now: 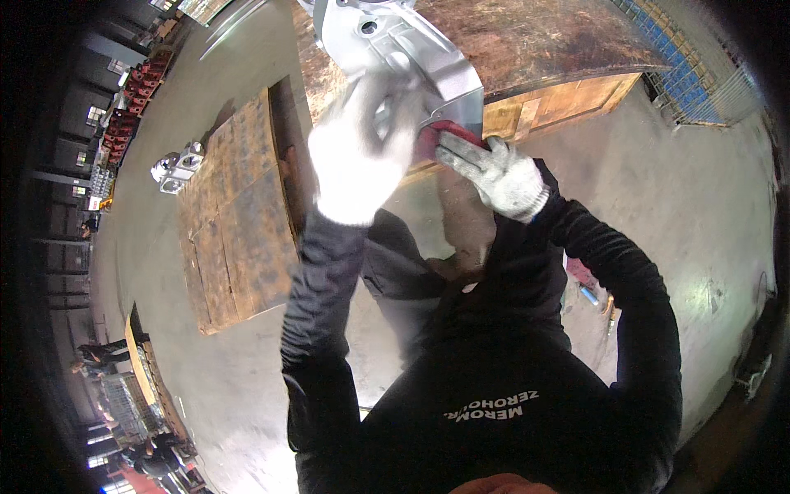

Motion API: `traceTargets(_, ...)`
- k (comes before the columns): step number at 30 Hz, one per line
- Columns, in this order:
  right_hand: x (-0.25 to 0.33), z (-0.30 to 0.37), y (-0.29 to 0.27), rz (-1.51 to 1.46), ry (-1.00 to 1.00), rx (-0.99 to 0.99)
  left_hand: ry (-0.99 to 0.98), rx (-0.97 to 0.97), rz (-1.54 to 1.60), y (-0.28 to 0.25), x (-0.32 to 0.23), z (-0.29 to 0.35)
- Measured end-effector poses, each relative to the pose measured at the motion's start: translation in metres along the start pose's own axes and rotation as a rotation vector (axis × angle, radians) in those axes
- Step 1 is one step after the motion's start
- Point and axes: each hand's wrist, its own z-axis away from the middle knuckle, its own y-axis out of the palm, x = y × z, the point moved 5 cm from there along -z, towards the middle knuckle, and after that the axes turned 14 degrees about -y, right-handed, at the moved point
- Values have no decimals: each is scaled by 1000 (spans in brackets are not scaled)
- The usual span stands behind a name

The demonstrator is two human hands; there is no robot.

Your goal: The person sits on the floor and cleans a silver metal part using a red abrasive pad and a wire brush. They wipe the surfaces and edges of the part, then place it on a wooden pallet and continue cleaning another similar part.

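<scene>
Two gloved hands are working a grey metal casting (395, 49) lying on the wooden counter (535, 41): left hand (362, 148) gripping its edge, right hand (494, 174) pressing a red pad (448, 132) underneath. Casting looks stiff, heavy, sharp-edged; rim is probably the best hold.

A factory hall: bare concrete floor (691, 206), worn wooden workbenches (239, 214), stacked red crates (132, 107).

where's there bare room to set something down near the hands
The wooden bench top lies bare right of the grey metal part, toward the blue crate. The low wooden pallet is bare except the small metal castings just off its far corner. It is crowded at the bench edge, where the left hand and right hand press a red pad against the part.
</scene>
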Motion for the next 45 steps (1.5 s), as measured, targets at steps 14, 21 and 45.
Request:
traceTargets(14,6,7,22,-305,222,-153,417,494,-254,140,35,-80)
traceTargets(21,59,-44,12,-1992,1190,-764,362,517,-312,142,39,-87)
traceTargets(45,41,-29,14,-3222,995,-1358,214,470,-295,136,34,-97)
